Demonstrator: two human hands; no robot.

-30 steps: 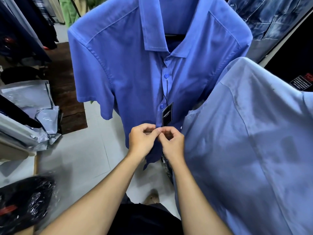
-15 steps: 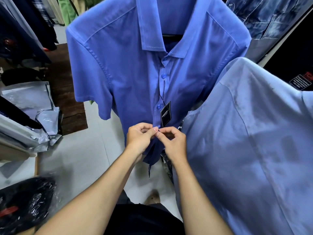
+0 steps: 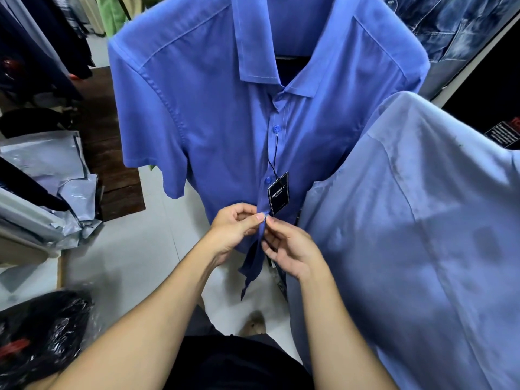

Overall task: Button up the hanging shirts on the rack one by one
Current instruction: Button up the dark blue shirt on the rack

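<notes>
Both hands met at the placket of the blue shirt [image 3: 225, 130]: the left hand [image 3: 235, 230] and right hand [image 3: 288, 249] each pinched the cloth at the third button down. Two buttons [image 3: 277, 128] above were fastened; the hem below hung open. A black tag [image 3: 278, 197] dangled beside the placket. The shirt hung from a hanger, with a paler shirt [image 3: 422, 235] to its right, apparently awaiting its turn.
</notes>
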